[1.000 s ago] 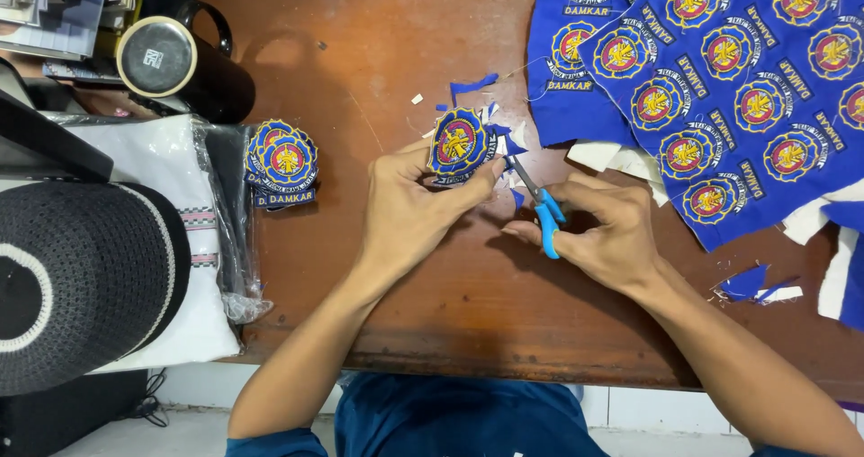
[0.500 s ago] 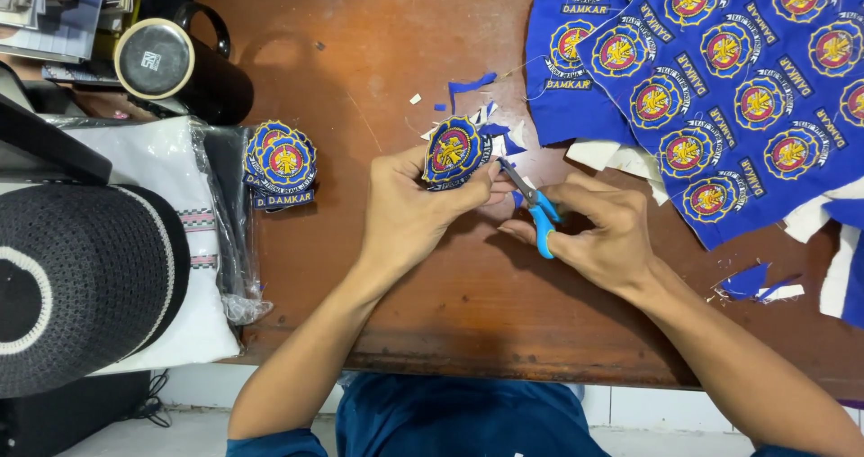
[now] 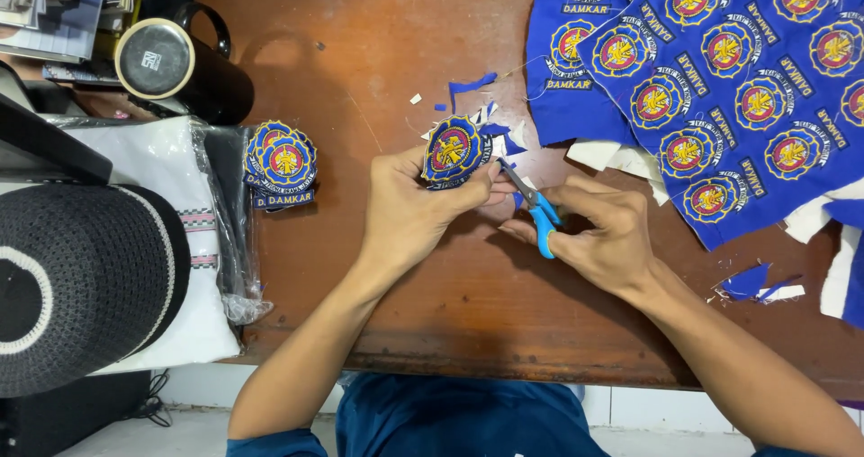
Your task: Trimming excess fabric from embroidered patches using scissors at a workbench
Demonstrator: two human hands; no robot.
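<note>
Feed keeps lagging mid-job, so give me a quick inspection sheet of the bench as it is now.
Surface: brown wooden table, worn front edge.
Job's things: round patch in left hand; blue scissors in right hand, blades at the patch's edge; blue patch sheet at upper right.
Clutter: cut patches stacked left; blue and white scraps by the patch, more at right; black mug; bagged white cloth; black hat.
Grippers: both hands closed on their items.
Cables: a dark cord on the floor, lower left.
Surroundings: books upper left; pale tiled floor.
</note>
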